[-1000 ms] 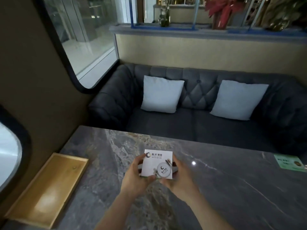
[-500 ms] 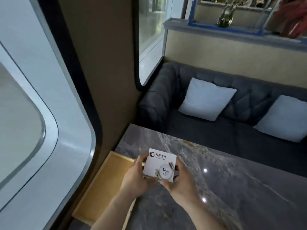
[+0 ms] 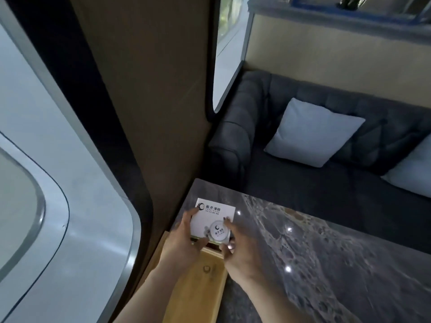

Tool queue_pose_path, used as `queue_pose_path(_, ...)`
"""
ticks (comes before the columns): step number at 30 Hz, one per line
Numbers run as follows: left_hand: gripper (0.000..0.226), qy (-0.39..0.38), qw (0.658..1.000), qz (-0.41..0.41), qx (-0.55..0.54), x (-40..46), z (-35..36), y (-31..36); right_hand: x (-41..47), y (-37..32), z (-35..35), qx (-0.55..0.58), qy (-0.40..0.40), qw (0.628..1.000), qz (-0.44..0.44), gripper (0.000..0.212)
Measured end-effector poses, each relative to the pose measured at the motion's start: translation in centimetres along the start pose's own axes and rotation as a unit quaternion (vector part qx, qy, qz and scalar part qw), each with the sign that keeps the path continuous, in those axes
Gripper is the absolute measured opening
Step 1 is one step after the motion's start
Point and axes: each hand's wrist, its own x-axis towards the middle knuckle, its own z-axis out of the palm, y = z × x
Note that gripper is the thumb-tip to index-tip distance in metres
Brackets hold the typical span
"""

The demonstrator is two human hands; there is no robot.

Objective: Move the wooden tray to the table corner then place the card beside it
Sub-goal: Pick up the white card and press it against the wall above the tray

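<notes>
A white square card (image 3: 214,217) with a dark logo and a round white badge is held low over the far left part of the grey marble table (image 3: 314,252). My left hand (image 3: 184,238) grips its left edge and my right hand (image 3: 238,250) grips its lower right corner. Just below the card, along the table's left edge by the wall, lies the wooden tray (image 3: 198,283); my forearms hide part of it. I cannot tell whether the card touches the table.
A brown wall panel (image 3: 151,113) and a large white curved frame (image 3: 58,183) stand close on the left. Beyond the table's far edge is a dark tufted sofa (image 3: 291,178) with two pale cushions (image 3: 312,131).
Both hands have carried the card left and forward, from over the table's middle to the spot just past the tray's far end. My view has swung left toward the wall.
</notes>
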Motion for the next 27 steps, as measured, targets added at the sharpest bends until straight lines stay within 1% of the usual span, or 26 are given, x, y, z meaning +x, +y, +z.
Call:
queue_pose_path(2,0.077,-0.011,1.000,-0.025,-0.015,0.8,0.3,-1.0,0.6,-0.3,1.0,0.000,-0.014,1.000,0.014,0.064)
queue_pose_path(9,0.078,-0.008,0.998,-0.013,-0.063,1.4,0.5,-0.8,1.8,-0.5,2.6,0.018,-0.015,1.000,-0.001,0.065)
queue_pose_path(11,0.078,-0.005,0.998,-0.016,-0.060,2.1,0.8,-0.7,2.6,-0.8,2.9,0.028,-0.013,1.000,-0.002,0.065)
queue_pose_path(13,0.076,-0.005,0.998,-0.034,-0.045,3.2,1.5,-1.1,3.7,-0.6,3.1,0.011,-0.011,1.000,-0.013,0.062)
queue_pose_path(15,0.071,0.020,0.999,-0.039,-0.002,3.7,2.0,-1.4,4.1,-0.3,3.4,-0.003,-0.018,1.000,-0.017,0.058)
queue_pose_path(16,0.068,0.046,0.998,-0.032,0.040,3.7,2.1,-1.4,4.0,-0.4,3.2,-0.008,-0.019,1.000,-0.020,0.056)
queue_pose_path(18,0.064,0.101,0.987,0.006,0.123,3.7,2.3,-1.2,3.9,0.0,3.3,-0.020,-0.001,0.999,-0.043,0.055)
queue_pose_path(20,0.064,0.125,0.976,0.069,0.166,3.3,2.7,-1.0,3.8,0.1,2.8,-0.048,0.014,0.996,-0.069,0.054)
queue_pose_path(22,0.065,0.115,0.967,0.109,0.199,3.0,3.3,-1.1,3.9,0.3,2.4,-0.087,0.038,0.990,-0.105,0.054)
queue_pose_path(24,0.068,0.099,0.963,0.107,0.227,3.1,3.8,-1.3,4.1,0.2,2.3,-0.127,0.045,0.982,-0.135,0.049)
queue_pose_path(27,0.068,0.086,0.962,0.095,0.241,3.9,3.7,-1.7,4.8,0.0,2.4,-0.146,0.022,0.976,-0.158,0.039)
